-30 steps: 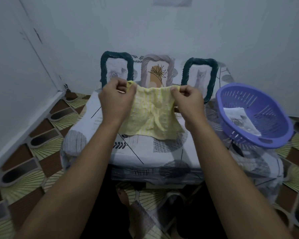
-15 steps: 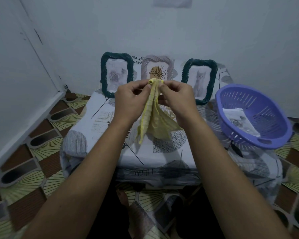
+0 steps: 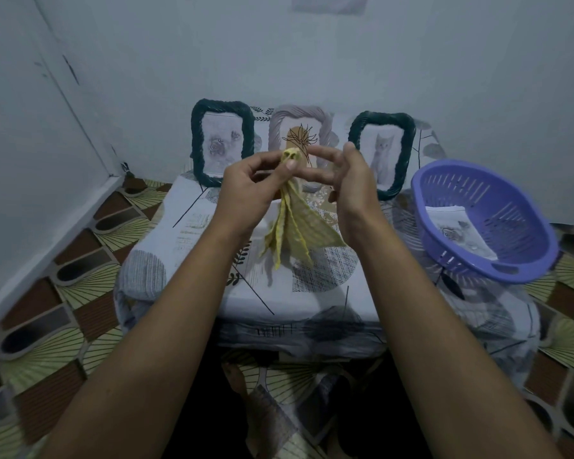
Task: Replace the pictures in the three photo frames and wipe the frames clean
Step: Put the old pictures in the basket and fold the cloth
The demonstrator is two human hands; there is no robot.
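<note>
Head view: the left hand [image 3: 249,190] is raised over the worktop [image 3: 186,233], and its grip is clamped on the top of a yellow cloth [image 3: 299,223], thumb and fingers pinching a bunched corner. The rest of the cloth hangs down in loose folds between the two forearms, its lower edge just above the patterned cover.

The right hand [image 3: 348,180] is just beside the pinched corner. Its grip is apart, with the fingers spread and lightly bent and nothing held in them.

Three photo frames stand upright in a row at the far edge by the wall:
- a dark green frame [image 3: 198,144] with a rose picture on the left
- a pale lilac frame [image 3: 275,127] in the middle, partly hidden by the hands
- a second dark green frame [image 3: 408,144] with a cat picture on the right

A purple basket [image 3: 461,162] sits tilted at the right end of the worktop, with a rose print [image 3: 454,230] lying inside.
</note>
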